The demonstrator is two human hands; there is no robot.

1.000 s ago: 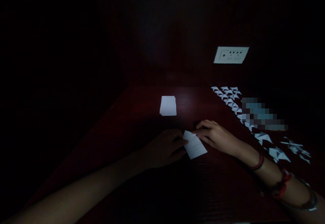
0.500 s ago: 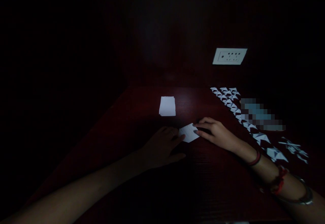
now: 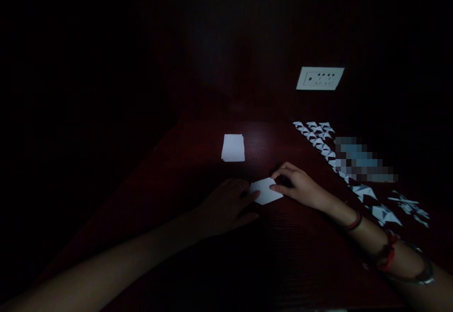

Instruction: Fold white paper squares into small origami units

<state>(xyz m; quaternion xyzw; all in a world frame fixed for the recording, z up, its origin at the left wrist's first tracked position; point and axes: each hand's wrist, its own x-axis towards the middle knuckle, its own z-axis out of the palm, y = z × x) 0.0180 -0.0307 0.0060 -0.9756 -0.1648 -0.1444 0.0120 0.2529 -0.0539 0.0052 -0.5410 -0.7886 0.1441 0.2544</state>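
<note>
A small white paper slip (image 3: 265,192), folded over, lies on the dark red table (image 3: 198,161) between my hands. My left hand (image 3: 226,206) rests on the table with its fingertips pressing the slip's left edge. From the right, my right hand (image 3: 300,187) pinches the slip's far right corner between thumb and fingers. A neat stack of white paper slips (image 3: 233,147) sits farther back, beyond both hands.
Several folded white paper triangles (image 3: 318,135) run in a row along the table's right side toward loose ones (image 3: 384,214) near my right wrist. A white wall socket (image 3: 320,78) is on the dark wall behind. The surroundings are very dark.
The slip was longer and lay slanted toward me; it has since been folded over into a shorter piece, and both hands have shifted slightly back with it.
</note>
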